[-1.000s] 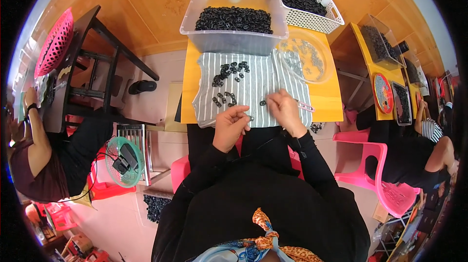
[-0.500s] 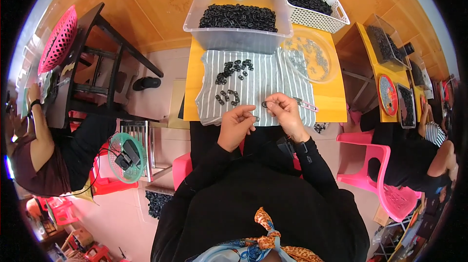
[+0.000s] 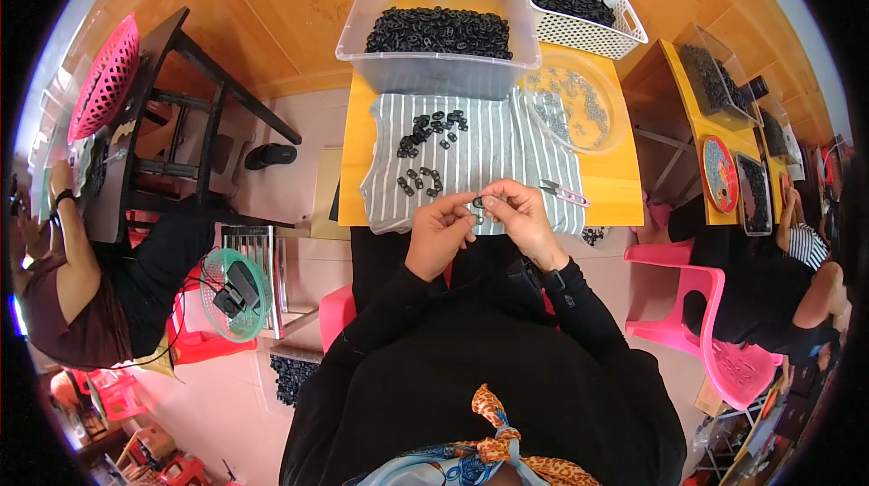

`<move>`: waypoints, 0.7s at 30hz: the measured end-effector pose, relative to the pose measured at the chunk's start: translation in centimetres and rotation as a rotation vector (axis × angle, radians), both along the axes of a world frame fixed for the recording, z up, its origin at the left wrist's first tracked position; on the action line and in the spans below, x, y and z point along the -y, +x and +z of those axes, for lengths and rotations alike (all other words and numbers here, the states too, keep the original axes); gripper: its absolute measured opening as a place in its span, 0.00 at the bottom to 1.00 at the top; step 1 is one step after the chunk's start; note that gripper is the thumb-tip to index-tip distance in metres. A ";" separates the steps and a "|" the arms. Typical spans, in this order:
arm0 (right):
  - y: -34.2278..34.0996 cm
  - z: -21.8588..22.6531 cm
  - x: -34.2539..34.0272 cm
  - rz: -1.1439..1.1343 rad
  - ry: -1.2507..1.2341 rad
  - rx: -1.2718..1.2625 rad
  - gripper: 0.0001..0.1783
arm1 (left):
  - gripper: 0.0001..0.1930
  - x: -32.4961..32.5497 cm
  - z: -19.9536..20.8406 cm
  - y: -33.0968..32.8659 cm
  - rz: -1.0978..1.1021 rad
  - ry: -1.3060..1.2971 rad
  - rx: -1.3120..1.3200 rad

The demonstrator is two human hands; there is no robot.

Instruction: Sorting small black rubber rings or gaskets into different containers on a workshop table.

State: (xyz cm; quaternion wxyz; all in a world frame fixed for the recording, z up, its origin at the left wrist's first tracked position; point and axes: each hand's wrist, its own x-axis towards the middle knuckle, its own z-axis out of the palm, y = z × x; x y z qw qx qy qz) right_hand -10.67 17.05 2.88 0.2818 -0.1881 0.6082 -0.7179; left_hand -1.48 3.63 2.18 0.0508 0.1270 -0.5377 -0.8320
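Note:
My left hand [image 3: 439, 231] and my right hand [image 3: 525, 222] meet over the near edge of a grey-and-white striped cloth [image 3: 507, 151]. Between my right thumb and forefinger is a small black oval part [image 3: 479, 202]. The left fingertips pinch a tiny shiny piece [image 3: 479, 220], too small to make out fully. On the cloth, left of centre, lie a loose pile of black two-holed parts [image 3: 419, 135] and a smaller group of black parts [image 3: 433, 181] nearer me. Pink-handled thread snips [image 3: 566, 194] rest beside my right hand.
A clear plastic bin [image 3: 434, 77] of black parts stands at the back of the yellow table [image 3: 620, 187]. Behind right is a white perforated basket [image 3: 588, 35]; below it, a round clear tray [image 3: 605, 144] holds small shiny pieces. Other people sit at both sides.
My right hand has moved left with the black part, bringing it against the left fingertips. My left hand has stayed nearly in place.

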 end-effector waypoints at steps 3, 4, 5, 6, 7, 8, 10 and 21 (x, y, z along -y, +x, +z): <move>0.1 0.1 0.1 -0.001 0.011 0.012 0.03 | 0.15 0.0 0.2 -0.1 0.015 -0.002 0.003; 0.1 0.3 0.2 0.000 0.011 0.011 0.03 | 0.14 0.0 0.2 -0.1 0.026 -0.003 0.006; 0.3 0.6 0.2 0.006 0.013 -0.008 0.03 | 0.13 0.0 0.2 -0.2 0.036 -0.005 0.009; 0.4 0.8 0.2 0.011 0.014 -0.027 0.03 | 0.13 0.1 0.1 -0.2 0.036 -0.004 0.008; 0.5 0.8 0.2 0.011 0.015 -0.027 0.03 | 0.12 0.1 0.0 -0.2 0.047 -0.013 0.006; 0.5 0.6 0.2 0.015 0.023 -0.027 0.03 | 0.12 0.1 -0.1 -0.2 0.057 -0.022 0.003; 0.4 0.3 0.2 0.019 0.031 -0.027 0.03 | 0.12 0.1 -0.1 -0.3 0.059 -0.023 0.008; 0.2 -1.1 1.3 -0.208 0.060 -0.053 0.02 | 0.18 0.1 -0.7 -0.3 0.055 0.029 0.012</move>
